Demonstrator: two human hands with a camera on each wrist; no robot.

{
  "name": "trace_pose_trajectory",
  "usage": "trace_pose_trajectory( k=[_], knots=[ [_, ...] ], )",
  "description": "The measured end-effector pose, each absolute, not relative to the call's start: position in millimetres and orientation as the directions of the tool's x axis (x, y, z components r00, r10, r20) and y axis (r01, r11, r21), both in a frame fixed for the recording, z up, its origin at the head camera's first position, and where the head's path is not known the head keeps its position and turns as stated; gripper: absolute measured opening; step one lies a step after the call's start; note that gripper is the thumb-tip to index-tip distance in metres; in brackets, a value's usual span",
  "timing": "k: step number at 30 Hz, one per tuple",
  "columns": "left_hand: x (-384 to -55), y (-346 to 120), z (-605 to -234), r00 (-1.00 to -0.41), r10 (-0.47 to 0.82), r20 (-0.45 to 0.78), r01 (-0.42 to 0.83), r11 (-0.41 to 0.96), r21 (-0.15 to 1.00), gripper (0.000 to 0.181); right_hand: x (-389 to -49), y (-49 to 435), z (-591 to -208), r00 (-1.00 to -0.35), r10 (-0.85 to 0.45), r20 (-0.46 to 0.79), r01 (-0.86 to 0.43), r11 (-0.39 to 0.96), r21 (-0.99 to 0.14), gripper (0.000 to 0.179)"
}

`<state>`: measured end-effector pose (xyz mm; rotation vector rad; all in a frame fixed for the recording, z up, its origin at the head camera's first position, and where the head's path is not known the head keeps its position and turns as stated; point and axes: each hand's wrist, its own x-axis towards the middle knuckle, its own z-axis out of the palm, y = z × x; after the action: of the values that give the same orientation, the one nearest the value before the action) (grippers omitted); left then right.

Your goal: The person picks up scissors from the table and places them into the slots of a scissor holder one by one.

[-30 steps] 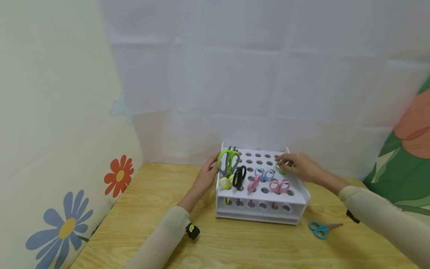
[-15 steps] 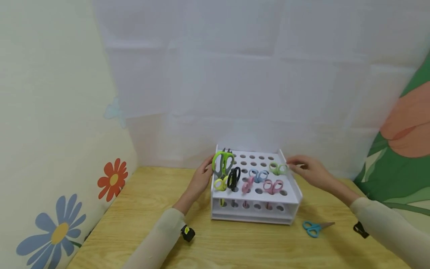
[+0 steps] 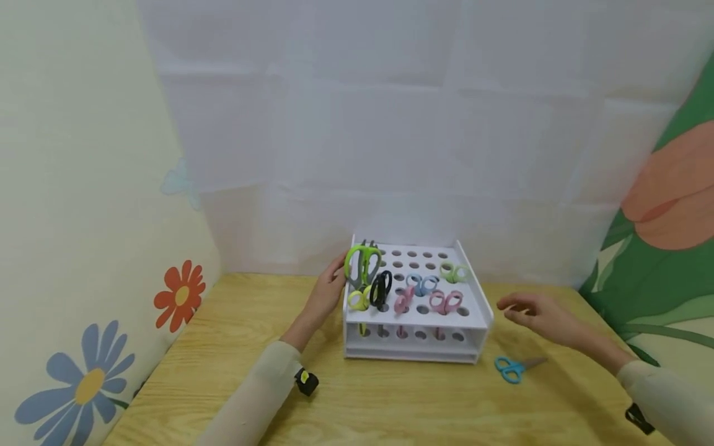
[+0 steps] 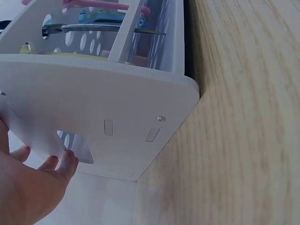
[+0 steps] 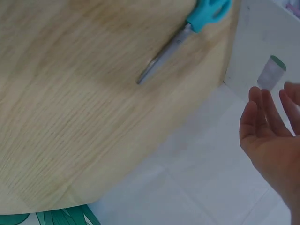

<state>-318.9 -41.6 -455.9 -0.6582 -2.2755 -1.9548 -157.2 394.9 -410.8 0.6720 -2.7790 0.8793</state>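
A white rack point(image 3: 413, 356) with rows of round holes stands on the table. My left hand point(image 3: 328, 288) rests against its left side, and in the left wrist view its fingertips point(image 4: 69, 158) touch the panel at a cutout. Handles up in the rack are large green-grey scissors point(image 3: 362, 263), yellow scissors point(image 3: 358, 300), black scissors point(image 3: 381, 289), pink scissors point(image 3: 404, 300), more pink scissors point(image 3: 445, 302), blue scissors point(image 3: 422, 285) and light green scissors point(image 3: 454, 272). My right hand point(image 3: 543, 316) hovers with nothing in it, fingers loosely bent, above and right of teal scissors point(image 3: 510, 370) lying on the table.
The wooden table point(image 3: 390, 402) reaches back to a white sheet point(image 3: 334, 124) behind the rack. A wall with painted flowers point(image 3: 89, 387) rises on the left, and a green and orange print point(image 3: 669, 210) hangs on the right.
My right hand let go of the light green scissors, now sitting in the rack, and moved right and toward me. My left hand has stayed at the rack's side. The view has shifted slightly.
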Motion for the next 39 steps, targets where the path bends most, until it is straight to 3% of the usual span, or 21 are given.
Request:
trace_pose_trajectory(
  k=[7, 13, 24, 30, 39],
  knots=[
    [-320, -42, -456, -0.916, 0.267, 0.298, 0.337, 0.109, 0.935, 0.048, -139, 392, -426, -0.832, -0.55, 0.076, -0.509, 0.702, -0.499, 0.036],
    [-321, -43, -455, -0.921, 0.271, 0.28, 0.319, 0.112, 0.941, 0.047, -131, 387, -433, -0.813, -0.581, -0.029, -0.489, 0.711, -0.506, 0.051],
    [-320, -43, -454, -0.912, 0.296, 0.284, 0.318, 0.071, 0.945, 0.048, -128, 387, -451, -0.83, -0.557, 0.007, -0.489, 0.723, -0.488, 0.047],
    [-321, -42, -453, -0.911, 0.296, 0.288, 0.322, 0.072, 0.944, 0.048, -130, 388, -458, -0.8, -0.597, 0.06, -0.551, 0.693, -0.465, 0.034],
    [-317, -45, -449, -0.907, 0.315, 0.281, 0.32, 0.08, 0.944, 0.049, -132, 391, -469, -0.793, -0.595, 0.135, -0.587, 0.683, -0.434, 0.033]
  ],
)
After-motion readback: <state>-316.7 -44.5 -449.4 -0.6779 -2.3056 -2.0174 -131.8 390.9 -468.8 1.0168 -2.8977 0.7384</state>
